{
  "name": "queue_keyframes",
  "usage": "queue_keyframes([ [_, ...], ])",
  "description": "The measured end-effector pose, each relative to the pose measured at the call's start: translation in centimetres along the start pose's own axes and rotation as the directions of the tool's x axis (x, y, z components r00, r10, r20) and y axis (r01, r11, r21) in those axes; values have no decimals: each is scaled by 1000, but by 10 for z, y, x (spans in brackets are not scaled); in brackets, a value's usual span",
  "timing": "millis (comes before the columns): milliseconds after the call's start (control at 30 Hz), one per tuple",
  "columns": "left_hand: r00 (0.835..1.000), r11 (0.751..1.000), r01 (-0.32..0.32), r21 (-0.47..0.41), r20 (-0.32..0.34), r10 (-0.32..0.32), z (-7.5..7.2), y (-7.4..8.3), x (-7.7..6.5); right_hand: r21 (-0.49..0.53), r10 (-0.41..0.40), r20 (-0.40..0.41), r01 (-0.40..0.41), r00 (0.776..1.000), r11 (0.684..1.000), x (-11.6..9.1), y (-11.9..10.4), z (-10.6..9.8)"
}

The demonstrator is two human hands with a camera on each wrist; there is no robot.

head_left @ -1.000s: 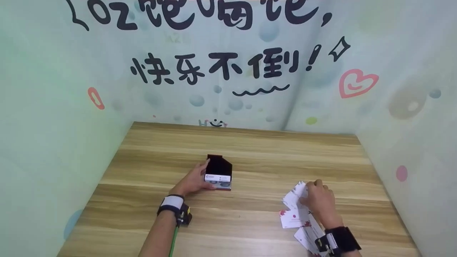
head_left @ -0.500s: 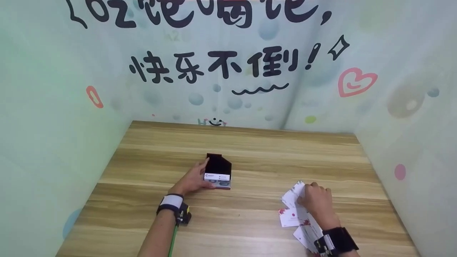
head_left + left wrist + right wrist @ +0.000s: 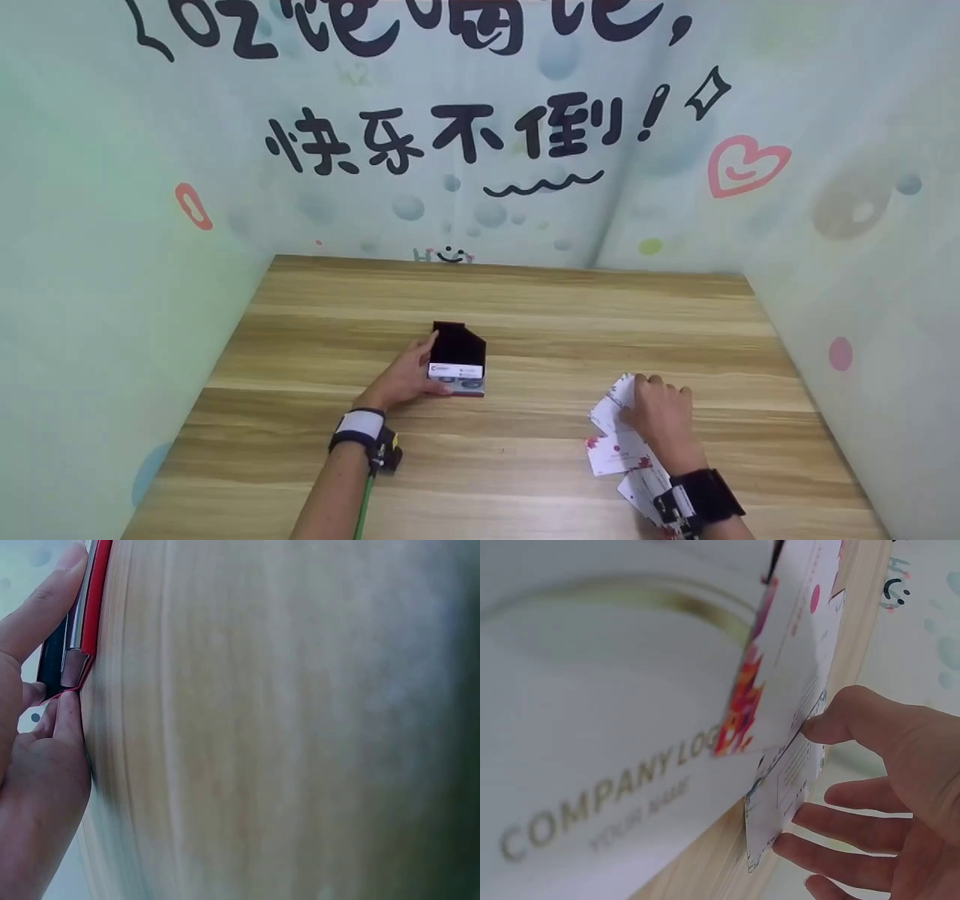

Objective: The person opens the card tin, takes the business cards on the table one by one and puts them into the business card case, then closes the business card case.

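Observation:
My left hand (image 3: 405, 379) grips the left side of an open business card case (image 3: 459, 347) on the table. The case has a black lid, and a white card (image 3: 456, 370) shows across its inside. In the left wrist view its red edge (image 3: 93, 604) lies close to the wood, with thumb above and fingers at the hinge end. To the right, my right hand (image 3: 664, 416) pinches a white business card (image 3: 769, 817) between thumb and fingertips at the far end of a loose spread. A card with red leaf print (image 3: 619, 454) lies nearer, overlapping others.
The wood-grain table (image 3: 517, 465) carries both groups of things. A pale printed backdrop (image 3: 420, 210) rises at the back and on both sides. A wrist camera (image 3: 386, 450) with a green cable sits on the left arm, another camera (image 3: 675, 506) on the right.
The right hand has shifted slightly left and away over the far cards, and the card at its fingers has turned a little. The left hand and case stay put.

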State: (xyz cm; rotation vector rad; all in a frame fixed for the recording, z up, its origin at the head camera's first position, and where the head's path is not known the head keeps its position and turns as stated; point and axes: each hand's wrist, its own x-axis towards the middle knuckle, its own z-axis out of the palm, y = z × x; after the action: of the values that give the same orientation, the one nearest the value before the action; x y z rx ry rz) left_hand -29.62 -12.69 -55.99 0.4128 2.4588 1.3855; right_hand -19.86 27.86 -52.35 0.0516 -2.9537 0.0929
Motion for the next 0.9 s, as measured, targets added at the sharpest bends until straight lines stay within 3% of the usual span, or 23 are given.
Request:
queue_keyframes([
  [200,1000,999,-5,-38,2,5,1,-1,-1,-20,-12,-20,12,1000,1000,5,-8,1],
  [467,999,999,43,-1,6,-43,1,1,-3,-54,-69,-91,64,993,996,18,-25,-4],
  [733,998,998,56,10,9,-56,4,-2,-3,-81,-194,-221,180,956,980,29,-48,-3],
  [900,1000,1000,27,-3,2,-27,1,2,-3,-142,-248,-188,224,950,964,41,-73,-7],
])
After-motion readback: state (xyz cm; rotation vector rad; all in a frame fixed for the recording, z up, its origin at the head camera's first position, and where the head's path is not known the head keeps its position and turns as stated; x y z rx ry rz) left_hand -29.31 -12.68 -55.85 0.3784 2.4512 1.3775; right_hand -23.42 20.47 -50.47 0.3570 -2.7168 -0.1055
